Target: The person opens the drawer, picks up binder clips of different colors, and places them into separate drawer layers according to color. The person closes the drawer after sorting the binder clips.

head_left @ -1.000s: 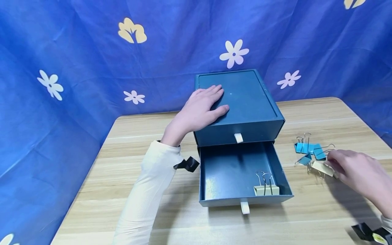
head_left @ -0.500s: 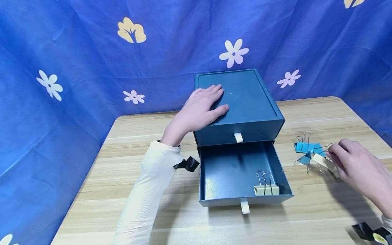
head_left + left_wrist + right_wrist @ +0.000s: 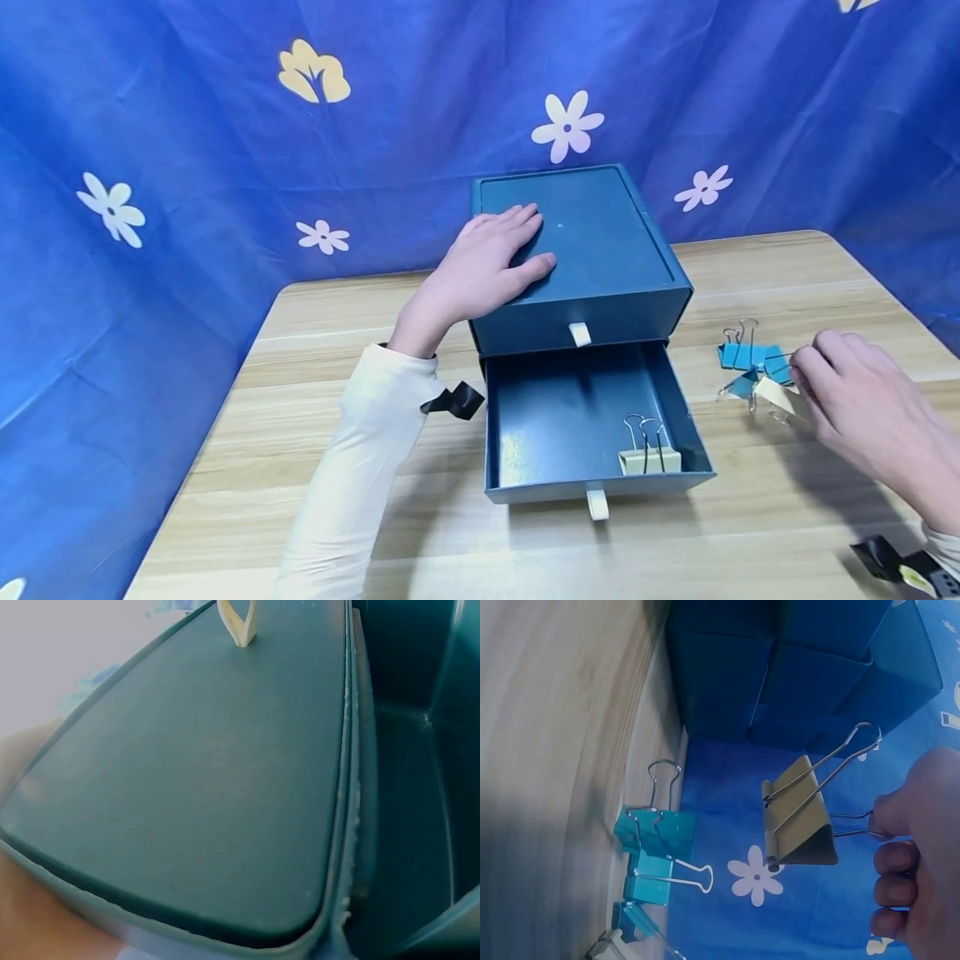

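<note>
My left hand (image 3: pixel 487 260) lies flat on top of the dark teal two-drawer box (image 3: pixel 600 233), fingers spread and thumb apart. In the left wrist view, the closed upper drawer front (image 3: pixel 195 772) fills much of the picture. My right hand (image 3: pixel 870 404) pinches a wire handle of a cream binder clip (image 3: pixel 799 814) between thumb and finger, and the clip is up off the table. Beside it lie several blue binder clips (image 3: pixel 656 832), with another pale clip (image 3: pixel 611 946) at the bottom edge of the right wrist view.
The lower drawer (image 3: pixel 555 417) is pulled out, with a cream binder clip (image 3: pixel 651 461) standing in its front right corner. White pull tabs (image 3: pixel 597 504) hang from both drawers. A blue flowered curtain (image 3: pixel 420 125) hangs behind the wooden table (image 3: pixel 337 333).
My right hand has shifted slightly up and to the left by the clip pile, drawing a cream clip up from it. My left hand stays on the box; the view has tilted slightly.
</note>
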The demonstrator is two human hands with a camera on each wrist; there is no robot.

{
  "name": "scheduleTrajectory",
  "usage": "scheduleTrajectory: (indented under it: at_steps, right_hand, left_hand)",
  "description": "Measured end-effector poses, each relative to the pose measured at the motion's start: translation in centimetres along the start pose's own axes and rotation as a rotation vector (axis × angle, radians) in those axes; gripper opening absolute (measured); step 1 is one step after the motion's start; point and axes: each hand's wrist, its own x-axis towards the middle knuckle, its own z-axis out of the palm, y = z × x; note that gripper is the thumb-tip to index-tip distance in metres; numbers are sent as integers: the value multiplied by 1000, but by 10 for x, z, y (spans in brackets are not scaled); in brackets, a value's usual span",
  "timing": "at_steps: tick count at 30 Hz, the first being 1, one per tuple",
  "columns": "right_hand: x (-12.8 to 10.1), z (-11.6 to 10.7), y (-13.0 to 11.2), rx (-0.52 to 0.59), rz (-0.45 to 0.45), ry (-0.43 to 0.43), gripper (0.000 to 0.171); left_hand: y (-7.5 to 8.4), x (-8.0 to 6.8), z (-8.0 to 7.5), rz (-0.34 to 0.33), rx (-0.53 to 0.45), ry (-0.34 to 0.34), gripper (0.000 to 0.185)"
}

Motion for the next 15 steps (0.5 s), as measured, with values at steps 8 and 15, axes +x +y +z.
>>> scheduleTrajectory:
  at_steps: [8, 15]
  right_hand:
    - [6, 0, -7, 36, -27, -15, 48]
    - [10, 0, -14, 36, -47, -6, 48]
  left_hand:
    - [-1, 0, 0, 2, 3, 6, 63]
    - [1, 0, 0, 5, 7, 2, 62]
